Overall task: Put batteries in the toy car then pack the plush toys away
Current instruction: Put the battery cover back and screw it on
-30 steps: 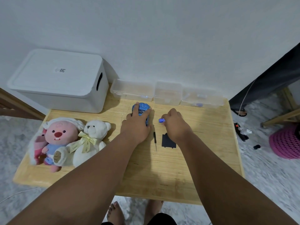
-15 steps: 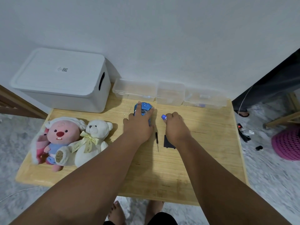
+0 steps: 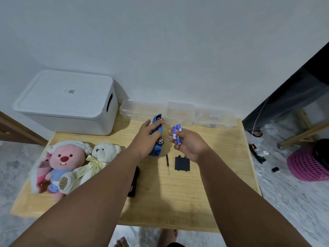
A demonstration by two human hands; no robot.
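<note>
The blue toy car (image 3: 159, 132) is tipped on its side at the back middle of the wooden table (image 3: 178, 202), wheels facing right. My left hand (image 3: 146, 138) grips its body. Just right of the car, my right hand (image 3: 188, 143) holds two blue batteries (image 3: 177, 134) upright in its fingers. A black battery cover (image 3: 182, 164) and a small screwdriver (image 3: 167, 164) lie on the table below my hands. A pink plush (image 3: 62, 163) and a white teddy bear (image 3: 99, 157) lie at the table's left.
A white lidded storage box (image 3: 65, 102) stands at the back left. Clear plastic containers (image 3: 179, 113) line the wall behind the car. A black object (image 3: 134, 182) lies partly under my left forearm. A pink basket (image 3: 306, 166) sits on the floor at the right.
My left hand has tipped the car from flat onto its side. My right hand has lifted off the table and turned, now showing two batteries held upright.
</note>
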